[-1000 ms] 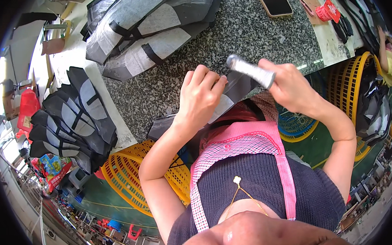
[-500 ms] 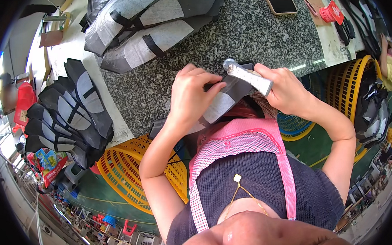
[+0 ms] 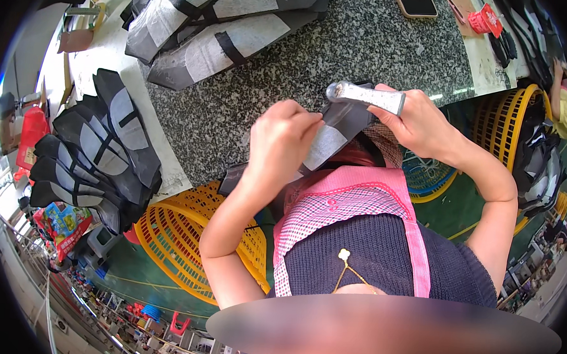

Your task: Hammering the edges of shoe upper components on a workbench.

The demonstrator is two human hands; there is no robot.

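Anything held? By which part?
Right hand: silver hammer-like tool, near its flared end; exact grip partly hidden. Left hand: fingertips at the edge of the dark grey piece; hold can't be told.

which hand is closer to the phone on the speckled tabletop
Right: the right hand, holding a silver tool, is roughly below the phone in view; the left hand is farther, below and left.

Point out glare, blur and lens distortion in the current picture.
Head view: edges bend and corners go black from the fisheye lens; head view: the far left is washed out in spots, and small glints mark the speckled tabletop near the right hand; head view: a smooth blurred oval covers the lower part, while the silver tool looks fairly crisp.
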